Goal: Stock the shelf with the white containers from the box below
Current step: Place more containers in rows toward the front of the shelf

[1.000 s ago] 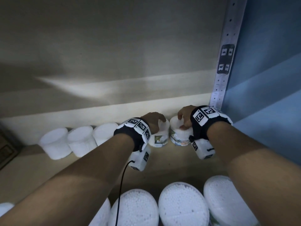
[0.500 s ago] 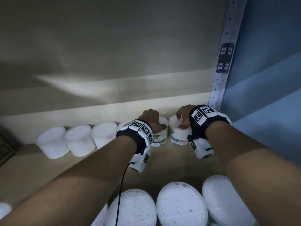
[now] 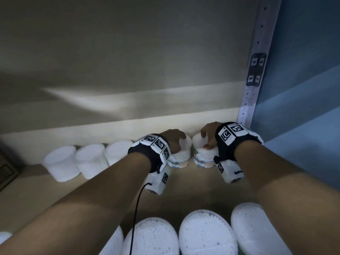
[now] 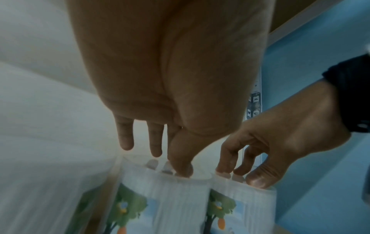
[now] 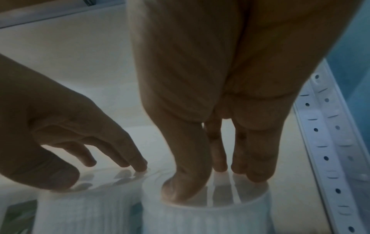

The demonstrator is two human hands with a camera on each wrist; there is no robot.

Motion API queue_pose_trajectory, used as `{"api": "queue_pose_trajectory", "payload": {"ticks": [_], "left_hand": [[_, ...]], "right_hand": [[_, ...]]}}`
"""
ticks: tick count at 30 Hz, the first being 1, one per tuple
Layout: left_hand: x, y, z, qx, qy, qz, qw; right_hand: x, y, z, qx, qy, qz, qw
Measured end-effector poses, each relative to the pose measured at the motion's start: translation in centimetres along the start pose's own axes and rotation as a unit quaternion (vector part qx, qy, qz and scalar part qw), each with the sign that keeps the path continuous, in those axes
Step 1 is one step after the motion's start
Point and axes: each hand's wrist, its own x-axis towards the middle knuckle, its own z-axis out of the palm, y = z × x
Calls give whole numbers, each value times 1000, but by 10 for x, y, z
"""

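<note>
Dim beige shelf board (image 3: 184, 183) runs back to a pale rear wall, and on it, right at the back, two white containers stand touching side by side. The left hand (image 3: 172, 139) sits on the lid of the left container (image 3: 179, 157), fingers straight and spread, tips pressing down on the top rather than wrapping it. The right hand (image 3: 209, 134) does the same on the right container (image 3: 203, 157), thumb and fingertips planted on its lid; both wrist views are soft, so any curl round the rims is hard to judge. Both containers stand upright, labels facing forward. Left of them three more white tubs (image 3: 92, 159) line the back of the shelf. Just right stands a perforated white upright (image 3: 253, 74) with a dark tag, against a blue side panel (image 3: 303, 89). Nearer the camera, a front row of containers (image 3: 207, 234) sits under the forearms, partly hidden by them
</note>
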Motion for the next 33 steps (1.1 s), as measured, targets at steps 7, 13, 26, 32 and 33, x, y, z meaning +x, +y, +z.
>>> {"api": "queue_pose_trajectory", "payload": {"ticks": [7, 13, 26, 32, 33], "left_hand": [[-4, 0, 5, 1, 84, -11, 996], [2, 0, 5, 32, 74, 2, 997], [2, 5, -1, 78, 1, 25, 997], [-23, 26, 4, 142, -55, 20, 988], [-13, 21, 14, 151, -62, 10, 986]], "right_hand": [[-2, 0, -1, -11, -9, -10, 1000], [4, 1, 1, -23, 2, -17, 1000], [-12, -4, -3, -28, -35, -17, 999], [-18, 0, 20, -49, -48, -3, 998], [-20, 0, 25, -48, -52, 0, 997]]}}
